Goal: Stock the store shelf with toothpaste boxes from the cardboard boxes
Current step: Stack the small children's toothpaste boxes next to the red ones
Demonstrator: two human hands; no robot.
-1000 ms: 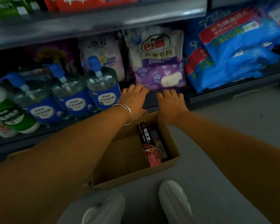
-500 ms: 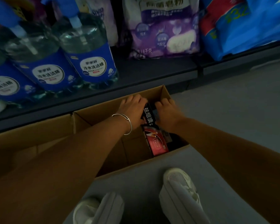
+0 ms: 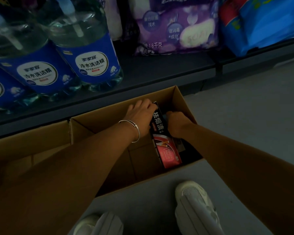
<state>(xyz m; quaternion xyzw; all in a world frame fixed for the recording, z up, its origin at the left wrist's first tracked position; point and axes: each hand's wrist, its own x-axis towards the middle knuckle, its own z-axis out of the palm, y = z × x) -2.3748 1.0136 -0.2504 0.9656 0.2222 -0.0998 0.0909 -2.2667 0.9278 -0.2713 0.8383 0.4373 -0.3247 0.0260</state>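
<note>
Down on the grey floor, right up against the bottom shelf, sits an open cardboard box, and both of the person's hands are inside it. The left hand, with a thin silver bangle on the wrist, is on the left side of a black and red toothpaste box, its fingers curled over the far top edge of the carton. The right hand is pressed against the opposite side of the same carton, fingers bent down behind it, so the toothpaste box is gripped between the two hands. That carton stands on edge along the right wall of the cardboard box, its pink end printed "TOOTH PASTE" pointing toward the person; something dark lies just to its right, too shadowed to make out. The left part of the cardboard box floor shows bare brown card. A second cardboard box stands just beside it on the left, touching it, mostly hidden under the left forearm. On the shelf above, clear dish-soap bottles with blue labels stand in a row at the left, a purple bag of soap powder leans in the middle, and blue plastic packs fill the right. Two white sneakers show at the bottom edge, close to the near wall of the cardboard box.
</note>
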